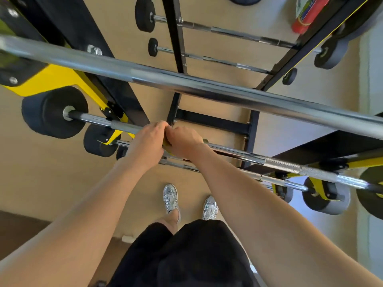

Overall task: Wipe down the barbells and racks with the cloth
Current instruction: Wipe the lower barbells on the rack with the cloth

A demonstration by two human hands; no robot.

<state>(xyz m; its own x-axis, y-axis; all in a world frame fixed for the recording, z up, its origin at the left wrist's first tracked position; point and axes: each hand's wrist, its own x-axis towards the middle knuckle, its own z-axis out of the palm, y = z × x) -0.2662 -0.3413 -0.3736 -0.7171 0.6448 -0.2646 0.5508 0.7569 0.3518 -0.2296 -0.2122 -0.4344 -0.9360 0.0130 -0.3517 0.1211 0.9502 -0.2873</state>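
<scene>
Left hand (147,141), right hand (183,141): fingers curled on cloth (166,144) over bar (238,154) | cloth likely soft, light; bar stiff, slick, probably heavy | best hold: cloth wrapped round shaft.

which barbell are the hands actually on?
The barbell with the big black plate at its left end, just below the thick blurred top bar. The left hand and right hand hold a yellow cloth round it.
</scene>
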